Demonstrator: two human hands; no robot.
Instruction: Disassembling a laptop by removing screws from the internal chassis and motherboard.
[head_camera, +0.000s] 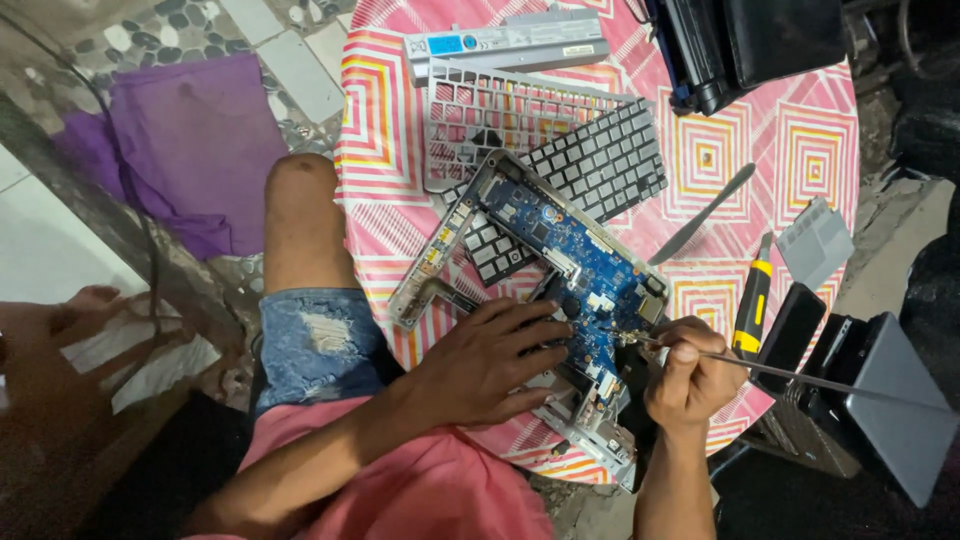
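**Blue board under two hands, near edge of the round table**

Hidden first: near end of the blue circuit board covered by the left hand and lost in shadow between the wrists. Tip of the thin metal tool hard to make out where it meets the board, just beside the left fingertips. Far end of the tool running off right, across dark objects too dim to identify. Black case at the far right edge cut off by the frame. Lower half of the loose keyboard tucked under the grey laptop frame.

Left hand flat and spread, palm down, pressing on the board and frame, gripping nothing. Right hand curled tight round the thin tool, thumb on top, shaft pinched firmly.

Board seated in the grey frame, lying diagonally, centre to near right on the pink patterned tablecloth.

Around: grey keyboard bezel far of the board, partly under the keyboard. Long grey battery pack at the far edge. Dark flat pry tool right of the board, apart from it. Yellow-and-black screwdriver just beside the right hand. Small grey cover plate further right. Purple cloth on the floor, far left, well apart.
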